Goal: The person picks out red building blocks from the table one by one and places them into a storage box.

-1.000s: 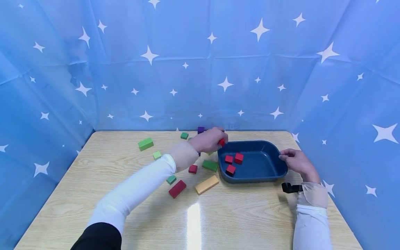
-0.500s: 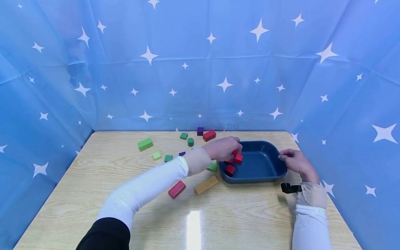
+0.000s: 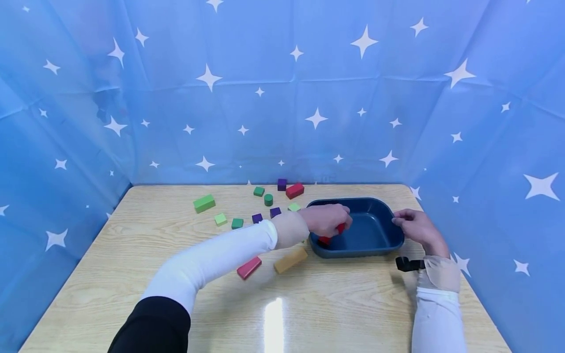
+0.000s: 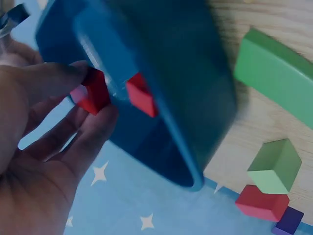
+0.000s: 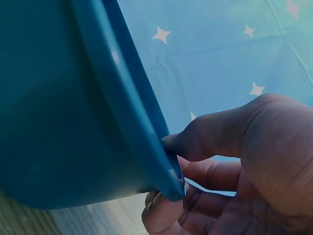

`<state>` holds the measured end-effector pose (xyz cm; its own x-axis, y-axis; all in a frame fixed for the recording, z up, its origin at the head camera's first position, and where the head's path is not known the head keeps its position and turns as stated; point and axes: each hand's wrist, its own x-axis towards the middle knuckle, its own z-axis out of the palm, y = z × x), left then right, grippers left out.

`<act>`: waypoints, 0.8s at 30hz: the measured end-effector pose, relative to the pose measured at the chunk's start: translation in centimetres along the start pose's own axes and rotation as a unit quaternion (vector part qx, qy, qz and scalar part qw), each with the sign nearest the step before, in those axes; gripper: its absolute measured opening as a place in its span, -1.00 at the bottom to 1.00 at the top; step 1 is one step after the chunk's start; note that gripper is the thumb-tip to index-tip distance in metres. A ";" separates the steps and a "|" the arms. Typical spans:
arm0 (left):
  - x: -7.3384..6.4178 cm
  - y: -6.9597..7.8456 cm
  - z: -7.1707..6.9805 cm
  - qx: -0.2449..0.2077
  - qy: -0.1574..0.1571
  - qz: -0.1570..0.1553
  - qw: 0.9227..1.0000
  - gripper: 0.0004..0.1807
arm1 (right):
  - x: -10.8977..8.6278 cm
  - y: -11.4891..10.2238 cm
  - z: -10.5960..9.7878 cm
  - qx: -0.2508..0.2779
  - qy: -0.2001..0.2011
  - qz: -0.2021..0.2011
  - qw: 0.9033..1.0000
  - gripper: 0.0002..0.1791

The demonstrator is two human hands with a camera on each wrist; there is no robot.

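Note:
My left hand (image 3: 327, 219) reaches over the left part of a dark blue basin (image 3: 368, 254). Thumb and fingers pinch a red block (image 4: 97, 92), which is inside the basin's rim in the left wrist view. Another red block (image 4: 142, 95) lies in the basin beside it; in the head view a red block (image 3: 324, 240) shows just below my hand, which covers much of that end. On the basin's right end, my right hand (image 3: 417, 229) pinches the rim (image 5: 142, 132) between thumb and fingers.
Left of the basin lie a tan block (image 3: 290, 260), a long red block (image 3: 249, 267), a green cylinder (image 3: 268, 200) and several green and purple blocks. A red block (image 3: 295, 190) and a purple cube (image 3: 282, 185) sit near the table's back edge, before a starry blue curtain (image 3: 247, 98).
My left hand has moved right and nearer, carrying the red block from the basin's left rim to inside it. The right hand stays at the rim.

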<state>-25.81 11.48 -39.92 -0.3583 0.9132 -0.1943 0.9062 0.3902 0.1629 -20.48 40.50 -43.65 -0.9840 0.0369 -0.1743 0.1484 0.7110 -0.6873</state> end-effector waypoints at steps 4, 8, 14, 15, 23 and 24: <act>0.7 0.2 0.6 0.012 -0.032 0.011 0.999 -0.76 | 0.0 0.0 -0.2 -0.001 -0.001 0.002 1.000 -0.54; 1.3 0.3 0.9 0.021 -0.047 0.021 0.998 -0.80 | -0.1 -0.1 -0.3 -0.002 0.000 0.001 1.000 -0.53; 2.1 0.6 1.3 0.041 -0.062 0.047 0.996 -0.85 | -0.2 -0.1 -0.3 -0.001 0.000 0.005 1.000 -0.52; 2.2 0.6 1.4 0.047 -0.064 0.052 0.996 -0.85 | -0.2 0.0 -0.3 -0.001 0.001 0.004 1.000 -0.52; 2.7 1.2 2.3 0.073 -0.101 0.019 0.992 -0.71 | -0.2 -0.2 0.0 0.002 0.004 0.005 1.000 -0.53; 2.8 1.3 2.4 0.077 -0.106 0.018 0.991 -0.68 | -0.3 -0.3 0.0 0.003 0.004 0.005 1.000 -0.53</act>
<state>-25.12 14.21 -42.56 -0.2841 0.8744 -0.3934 0.9471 0.3197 0.0266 -20.25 40.30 -43.43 -0.9830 0.0496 -0.1769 0.1598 0.7060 -0.6900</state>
